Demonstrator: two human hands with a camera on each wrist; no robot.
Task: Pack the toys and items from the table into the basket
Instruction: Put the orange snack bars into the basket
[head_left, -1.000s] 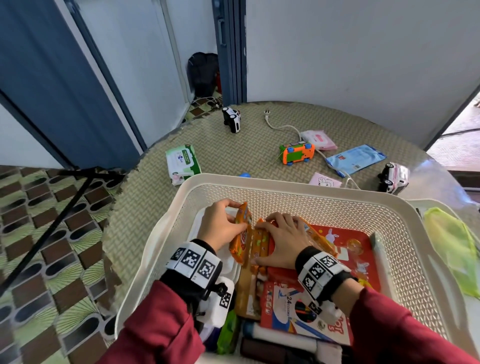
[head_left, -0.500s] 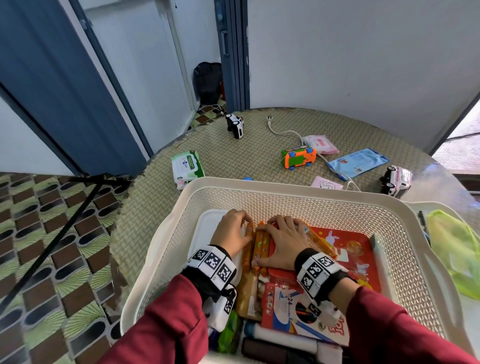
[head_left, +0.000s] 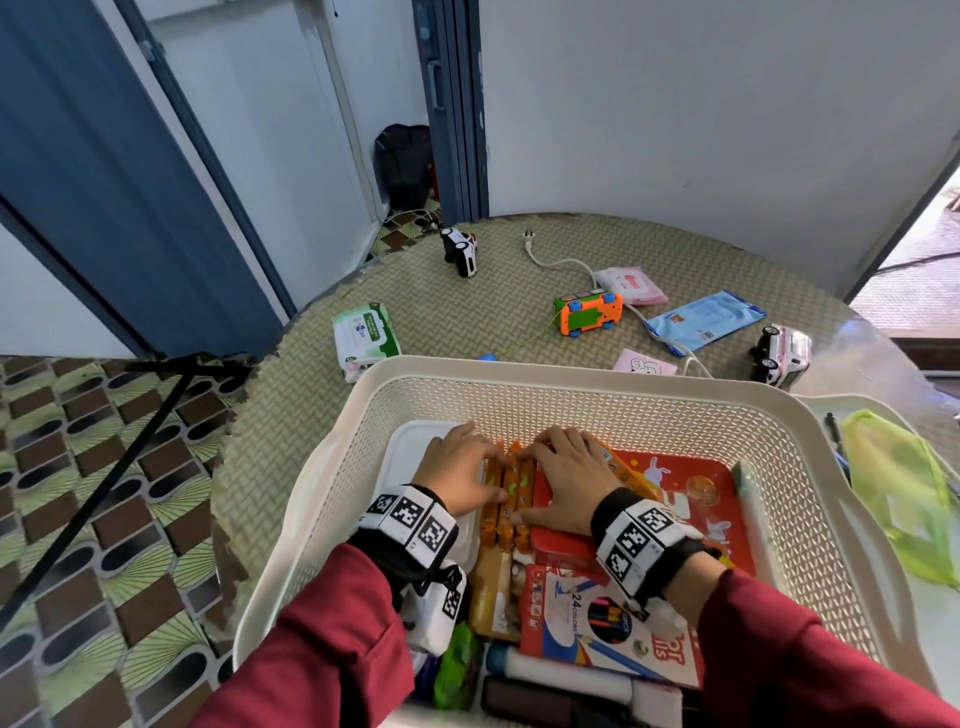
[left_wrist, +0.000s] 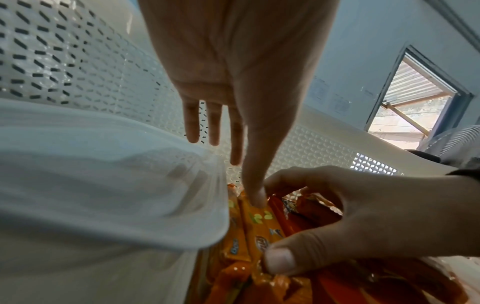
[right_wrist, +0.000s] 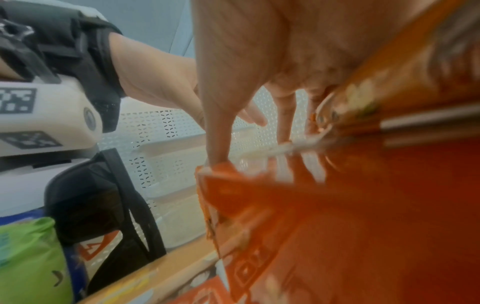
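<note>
The basket (head_left: 545, 371) fills the lower centre of the frame, and the orange snack packets (head_left: 511, 499) stand on edge inside it at middle. Left hand (head_left: 457, 480) presses them with straight fingers; right hand (head_left: 566, 486) pinches them between thumb and curled fingers. Best to seat them evenly, then release gently

Your right hand (right_wrist: 259, 61) reaches down with its thumb tip touching the corner of an orange snack packet (right_wrist: 259, 205), blurred at close range. Behind your fingers stands the white perforated basket (right_wrist: 155, 131) wall, with your left hand (right_wrist: 161, 82) alongside and a green pack (right_wrist: 28, 259) in the lower left corner.
</note>
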